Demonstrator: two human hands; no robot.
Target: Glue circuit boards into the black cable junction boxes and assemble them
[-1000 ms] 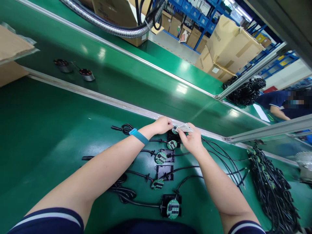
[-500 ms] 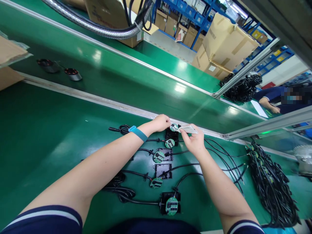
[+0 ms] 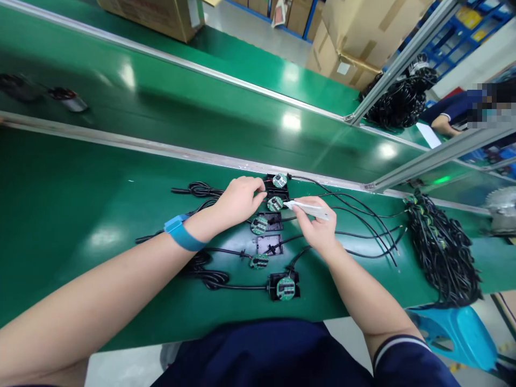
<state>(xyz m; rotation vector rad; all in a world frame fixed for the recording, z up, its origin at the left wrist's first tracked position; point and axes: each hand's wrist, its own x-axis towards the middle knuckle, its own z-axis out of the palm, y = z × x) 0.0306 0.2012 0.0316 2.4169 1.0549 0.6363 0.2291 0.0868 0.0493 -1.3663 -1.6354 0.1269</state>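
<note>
In my right hand (image 3: pixel 316 217) is a white squeeze tube (image 3: pixel 308 209), its narrow tip at the right edge of a round green circuit board (image 3: pixel 275 203). My left hand (image 3: pixel 244 199), with a blue wrist strap (image 3: pixel 183 231), is closed just left of that board; whatever its fingertips pinch is hidden. Farther back, another board (image 3: pixel 279 180) rests on a black plastic case (image 3: pixel 278 192). Nearer me lie more wired boards: one (image 3: pixel 259 225) beside an open case (image 3: pixel 274 221), one (image 3: pixel 259 262) below a case (image 3: pixel 269 244), and one (image 3: pixel 286 288) in the front case.
Coiled black cables (image 3: pixel 209 277) lie left of the cases, and loose cable ends (image 3: pixel 387 247) spread right. A large cable bundle (image 3: pixel 441 252) sits at the right. A metal rail (image 3: pixel 193 153) runs behind the boards. Beyond it are cardboard boxes (image 3: pixel 358 37) and another person's arm (image 3: pixel 443 124).
My right hand has brought the tube from the farthest board to the second one. My left hand has shifted nearer to me alongside it. The view has tilted down.
</note>
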